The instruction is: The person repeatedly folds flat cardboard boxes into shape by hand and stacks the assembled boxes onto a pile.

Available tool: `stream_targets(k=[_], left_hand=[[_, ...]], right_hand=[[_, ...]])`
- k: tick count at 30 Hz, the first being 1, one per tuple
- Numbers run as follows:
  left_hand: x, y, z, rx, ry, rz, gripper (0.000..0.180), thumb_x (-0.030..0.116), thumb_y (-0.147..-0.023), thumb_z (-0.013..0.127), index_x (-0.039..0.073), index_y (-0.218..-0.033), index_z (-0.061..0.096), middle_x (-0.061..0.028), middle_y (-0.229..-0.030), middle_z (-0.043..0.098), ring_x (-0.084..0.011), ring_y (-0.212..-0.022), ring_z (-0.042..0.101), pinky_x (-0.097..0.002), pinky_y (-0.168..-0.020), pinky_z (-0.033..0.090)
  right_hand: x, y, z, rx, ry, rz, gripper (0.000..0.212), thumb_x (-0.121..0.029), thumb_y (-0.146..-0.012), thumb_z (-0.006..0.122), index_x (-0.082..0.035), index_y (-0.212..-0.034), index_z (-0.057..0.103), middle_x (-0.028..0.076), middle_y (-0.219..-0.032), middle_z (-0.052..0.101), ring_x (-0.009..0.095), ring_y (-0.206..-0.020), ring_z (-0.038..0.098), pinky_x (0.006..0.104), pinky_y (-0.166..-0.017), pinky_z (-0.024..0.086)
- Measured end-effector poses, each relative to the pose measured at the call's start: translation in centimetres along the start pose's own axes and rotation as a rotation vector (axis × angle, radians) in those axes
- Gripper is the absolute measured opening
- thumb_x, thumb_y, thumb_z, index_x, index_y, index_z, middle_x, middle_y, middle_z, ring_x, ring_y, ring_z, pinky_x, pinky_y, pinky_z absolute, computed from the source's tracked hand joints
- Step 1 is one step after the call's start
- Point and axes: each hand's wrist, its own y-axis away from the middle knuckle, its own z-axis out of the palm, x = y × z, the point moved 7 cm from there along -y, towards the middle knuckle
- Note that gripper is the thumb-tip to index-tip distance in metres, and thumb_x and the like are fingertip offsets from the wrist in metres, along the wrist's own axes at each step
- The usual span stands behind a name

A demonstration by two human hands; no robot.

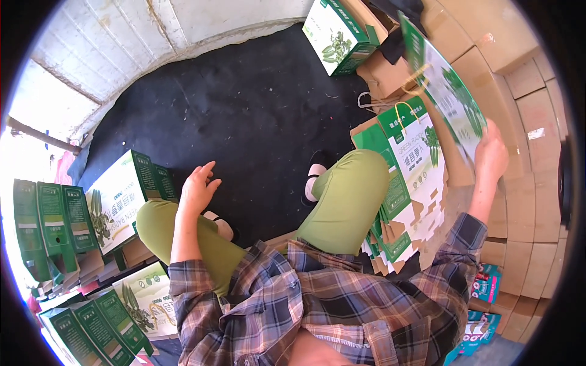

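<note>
right hand (491,152) pinches a flat green-and-white carton (453,94) at its near end, tilted, just right of the flattened carton stack (421,177). left hand (200,186) fingers loosely spread over black floor sheet (244,104), near left knee (157,215).

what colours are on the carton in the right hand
The carton is mainly white and green, best seen in the head view.

White ribbed wall (113,46) beyond a black floor sheet (244,97)
</note>
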Motion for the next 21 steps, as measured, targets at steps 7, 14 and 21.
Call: stream_targets(k=[7, 14, 21], left_hand=[[6.9, 1.9, -5.3, 0.638, -0.13, 0.344, 0.058, 0.009, -0.077, 0.071, 0.008, -0.131, 0.051, -0.0141, -0.122, 0.053, -0.0323, -0.114, 0.052, -0.043, -0.098, 0.042], [12.6, 5.1, -6.1, 0.788, -0.302, 0.543, 0.077, 0.02, -0.068, 0.081, 0.004, -0.133, 0.045, -0.0146, -0.137, 0.045, -0.0373, -0.129, 0.04, -0.0571, -0.11, 0.023], [12.9, 4.3, -5.3, 0.618, -0.144, 0.538, 0.032, 0.01, -0.072, 0.074, 0.007, -0.103, 0.063, -0.0077, -0.088, 0.066, -0.0262, -0.073, 0.064, -0.0353, -0.065, 0.053]], right_hand=[[-14.5, 0.6, -4.1, 0.158, -0.212, -0.546, 0.025, -0.005, -0.083, 0.053, -0.013, -0.104, 0.065, 0.003, -0.094, 0.066, 0.022, -0.086, 0.063, 0.036, -0.074, 0.047], [-27.3, 5.7, -6.2, 0.074, -0.464, -0.979, 0.01, -0.015, -0.079, 0.056, -0.012, -0.088, 0.059, -0.001, -0.074, 0.058, 0.015, -0.071, 0.059, 0.0337, -0.064, 0.042], [-35.7, 12.0, -7.2, -0.001, -0.635, -1.187, 0.009, -0.017, -0.075, 0.06, -0.009, -0.078, 0.062, 0.0, -0.069, 0.056, 0.017, -0.074, 0.057, 0.0326, -0.069, 0.042]])
